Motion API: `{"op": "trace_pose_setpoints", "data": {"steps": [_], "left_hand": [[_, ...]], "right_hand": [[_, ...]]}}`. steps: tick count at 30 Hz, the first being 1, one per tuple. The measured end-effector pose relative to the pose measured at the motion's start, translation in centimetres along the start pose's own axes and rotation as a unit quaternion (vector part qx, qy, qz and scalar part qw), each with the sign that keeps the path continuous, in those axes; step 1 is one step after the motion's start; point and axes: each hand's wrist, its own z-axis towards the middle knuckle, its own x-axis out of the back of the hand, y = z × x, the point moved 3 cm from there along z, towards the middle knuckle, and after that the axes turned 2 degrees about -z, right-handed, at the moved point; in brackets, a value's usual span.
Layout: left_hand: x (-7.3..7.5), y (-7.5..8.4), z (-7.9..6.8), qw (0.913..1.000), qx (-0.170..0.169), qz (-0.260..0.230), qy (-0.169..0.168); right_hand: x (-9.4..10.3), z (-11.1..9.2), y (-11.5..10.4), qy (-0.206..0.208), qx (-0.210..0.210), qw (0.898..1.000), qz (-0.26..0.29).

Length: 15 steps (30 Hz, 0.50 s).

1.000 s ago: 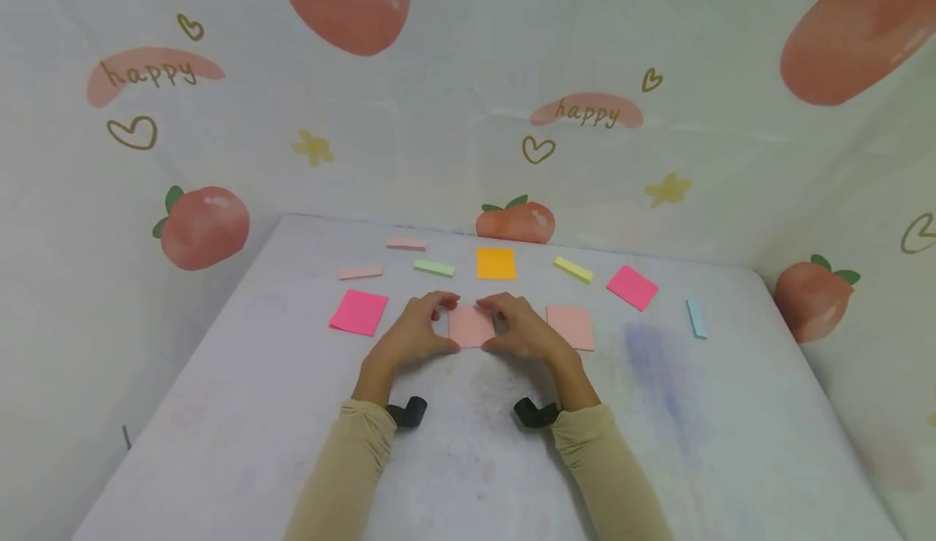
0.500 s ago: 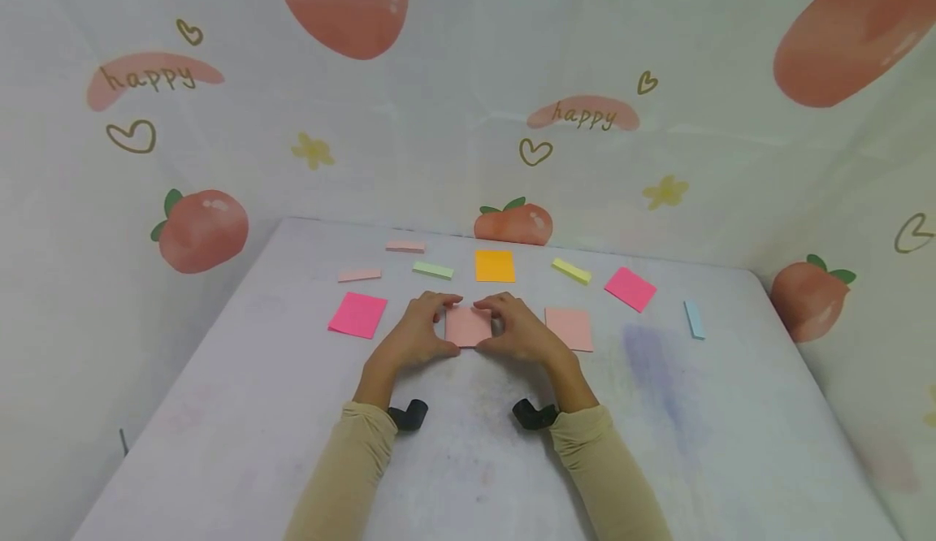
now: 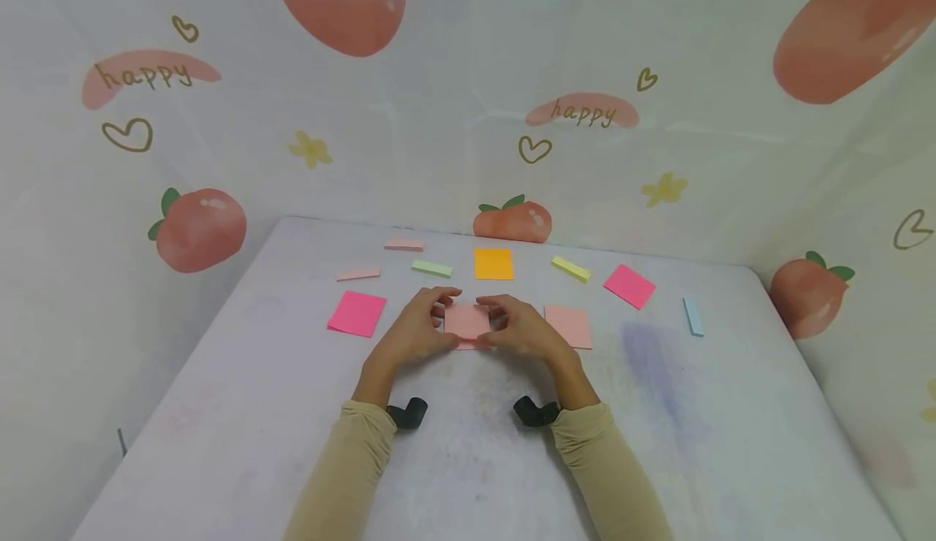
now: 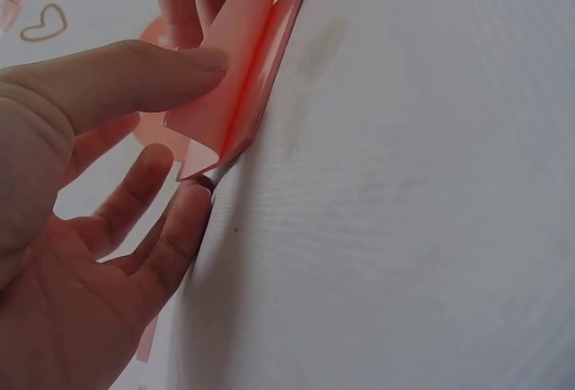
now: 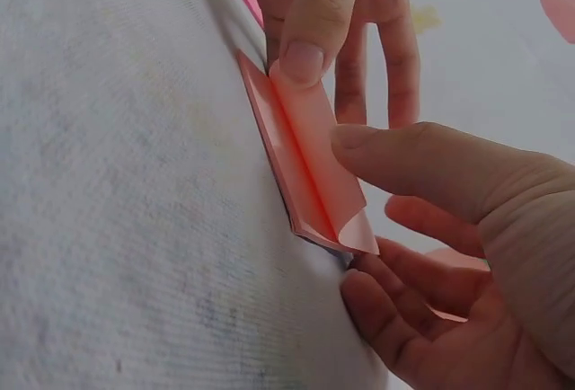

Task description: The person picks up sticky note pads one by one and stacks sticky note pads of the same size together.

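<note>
Pad (image 5: 287, 156) rests on surface (image 3: 468, 464) between left hand (image 3: 418, 328) and right hand (image 3: 522, 330), fingers of both part-curled round it, thumbs against raised sheet (image 3: 466, 322). Looks light, limp, easily creased: best steadied at far corners, sheet by near edge.

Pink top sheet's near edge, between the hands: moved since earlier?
Yes: the sheet's near edge lifted toward the fixed orange pad, baring the pale pink pad beneath.

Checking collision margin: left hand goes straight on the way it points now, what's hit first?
The left hand would first meet the light pink pad, whose raised sheet touches that hand's thumb; beyond that, likely the right hand. Finger heights are hard to judge.
</note>
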Motion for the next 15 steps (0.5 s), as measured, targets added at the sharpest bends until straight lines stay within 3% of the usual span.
{"op": "trace_pose_setpoints", "data": {"steps": [9, 15], "left_hand": [[0.43, -0.15, -0.03, 0.9984, 0.015, -0.043, 0.034], [0.65, 0.02, 0.03, 0.9948, 0.02, -0.085, 0.052]], "right_hand": [[-0.45, 0.21, -0.31, -0.003, 0.047, 0.998, -0.044], [-0.28, 0.21, -0.45, 0.028, 0.051, 0.998, -0.032]]}}
